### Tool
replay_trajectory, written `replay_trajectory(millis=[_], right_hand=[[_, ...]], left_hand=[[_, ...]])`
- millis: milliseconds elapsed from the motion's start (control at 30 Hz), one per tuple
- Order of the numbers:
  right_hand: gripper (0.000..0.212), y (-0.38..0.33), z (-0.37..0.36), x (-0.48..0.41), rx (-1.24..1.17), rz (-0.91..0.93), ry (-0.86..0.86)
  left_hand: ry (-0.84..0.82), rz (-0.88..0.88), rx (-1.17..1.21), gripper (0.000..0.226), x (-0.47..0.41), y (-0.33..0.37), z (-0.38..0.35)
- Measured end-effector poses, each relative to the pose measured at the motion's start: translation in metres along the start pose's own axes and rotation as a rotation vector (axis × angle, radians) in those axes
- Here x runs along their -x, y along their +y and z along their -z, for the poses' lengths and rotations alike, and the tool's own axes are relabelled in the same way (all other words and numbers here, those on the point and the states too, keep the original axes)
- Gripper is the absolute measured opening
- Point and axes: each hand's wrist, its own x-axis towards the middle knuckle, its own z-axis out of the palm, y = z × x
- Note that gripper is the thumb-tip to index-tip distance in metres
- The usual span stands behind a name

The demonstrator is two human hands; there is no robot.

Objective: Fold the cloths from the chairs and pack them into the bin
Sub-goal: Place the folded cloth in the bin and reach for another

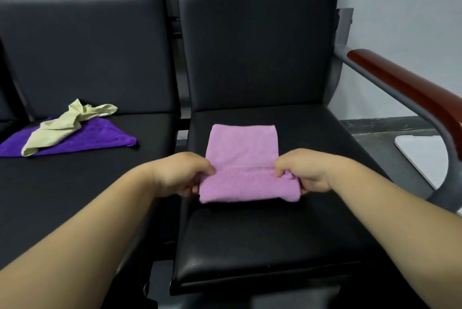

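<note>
Meanwhile left hand (182,173) and right hand (305,171) pinch the pink cloth (242,151); nearby, green cloth (56,131) overlaps purple cloth (100,138)

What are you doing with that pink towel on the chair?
A person is folding it. The left hand and right hand each pinch one side of the pink towel, which lies partly folded on the seat of the black chair. On the next seat a purple cloth lies flat with a crumpled pale green cloth on top, both not yet folded. No bin is in view.
</note>
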Motion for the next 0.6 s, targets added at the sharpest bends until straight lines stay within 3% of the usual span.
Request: replay_trajectory(millis=[67, 133, 367, 467, 600], right_hand=[[0.012, 0.004, 0.008, 0.007, 0.011, -0.042, -0.111], [0.019, 0.001, 0.014, 0.011, 0.016, -0.031, -0.126], [0.015, -0.011, 0.016, 0.004, -0.071, 0.127, 0.001], [0.027, -0.012, 0.012, -0.008, -0.094, 0.173, 0.026], [0.021, -0.019, 0.004, -0.02, -0.069, 0.198, 0.067]], left_hand=[[-0.211, 0.053, 0.035, 0.017, 0.011, 0.0, 0.004], [-0.294, 0.044, 0.059, 0.02, 0.015, 0.001, 0.005], [-0.226, 0.026, 0.13, 0.032, 0.006, 0.005, 0.009], [-0.179, 0.066, 0.064, 0.032, 0.002, 0.002, 0.015], [-0.038, 0.154, -0.012, 0.024, -0.005, -0.003, 0.021]])
